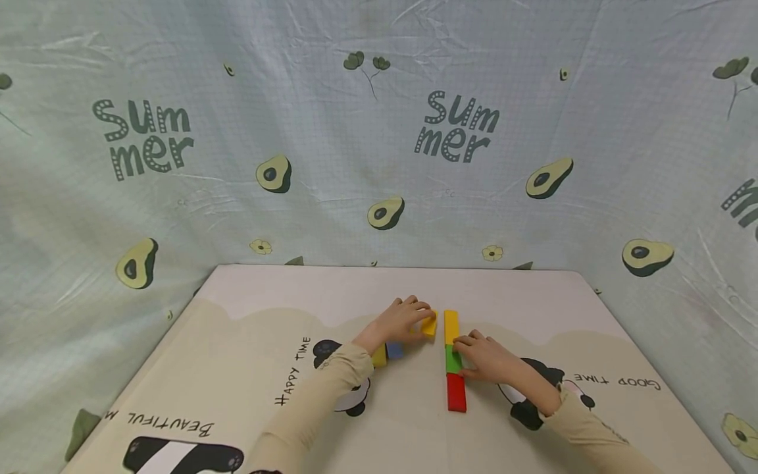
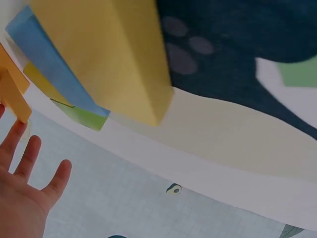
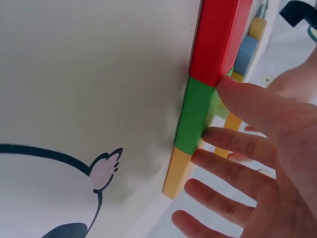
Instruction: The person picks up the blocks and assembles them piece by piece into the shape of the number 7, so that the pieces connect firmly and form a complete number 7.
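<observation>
A row of three blocks runs away from me in the head view: a red block (image 1: 456, 393) nearest, a green block (image 1: 453, 360) in the middle and a yellow block (image 1: 451, 326) farthest. My left hand (image 1: 401, 321) pinches another yellow block (image 1: 429, 326) just left of the row's far end; a fingertip meets its lower edge in the left wrist view. My right hand (image 1: 490, 357) touches the green block from the right with spread, fairly straight fingers. Its thumb (image 3: 242, 94) lies at the red-green joint, with two fingertips by the green block's other end.
Under the left forearm, a blue block (image 1: 394, 350) and a wide yellow block (image 1: 379, 356) stand on the panda-print table cover (image 1: 408, 421). A light green block (image 2: 86, 118) and a smaller yellow block (image 2: 44, 84) show beyond the blue one. A printed curtain (image 1: 331, 131) hangs behind the table.
</observation>
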Available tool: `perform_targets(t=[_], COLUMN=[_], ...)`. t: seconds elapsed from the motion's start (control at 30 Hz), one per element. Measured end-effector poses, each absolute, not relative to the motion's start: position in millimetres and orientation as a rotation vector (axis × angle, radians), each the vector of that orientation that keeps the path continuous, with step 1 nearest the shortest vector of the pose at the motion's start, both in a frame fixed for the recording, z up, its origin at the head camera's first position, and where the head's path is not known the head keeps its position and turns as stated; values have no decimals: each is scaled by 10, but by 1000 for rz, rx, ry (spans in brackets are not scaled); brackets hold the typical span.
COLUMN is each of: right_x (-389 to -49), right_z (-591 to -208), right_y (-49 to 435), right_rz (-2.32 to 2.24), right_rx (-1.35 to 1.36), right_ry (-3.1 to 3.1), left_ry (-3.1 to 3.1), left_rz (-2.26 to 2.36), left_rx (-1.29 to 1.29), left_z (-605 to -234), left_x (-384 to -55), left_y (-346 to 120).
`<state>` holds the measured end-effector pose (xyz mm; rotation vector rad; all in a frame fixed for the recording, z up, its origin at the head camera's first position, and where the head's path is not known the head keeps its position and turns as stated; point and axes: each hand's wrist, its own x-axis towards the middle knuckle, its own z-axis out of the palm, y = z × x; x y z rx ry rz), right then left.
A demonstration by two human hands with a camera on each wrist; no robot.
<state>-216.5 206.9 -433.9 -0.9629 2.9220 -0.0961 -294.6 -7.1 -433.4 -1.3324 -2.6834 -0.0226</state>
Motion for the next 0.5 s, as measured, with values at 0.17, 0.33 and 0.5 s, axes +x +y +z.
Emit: perform_targets(t=[0.17, 0.33, 0.5], right_x=[-2167, -2167, -2171], right_z=[-4355, -4360, -4345], right_y=[2072, 2082, 2095], right_rz=[-83, -75, -87], right_rx=[-959, -957, -973], right_ry=[2927, 2926, 2927], left_ry=[-2718, -2700, -2683], left_rz=[-32, -14, -33], left_rx=[-1248, -1133, -979], left_z=[-4342, -4352, -4360], left_x=[-3019, -3077, -3144], left_y=[56, 188, 330])
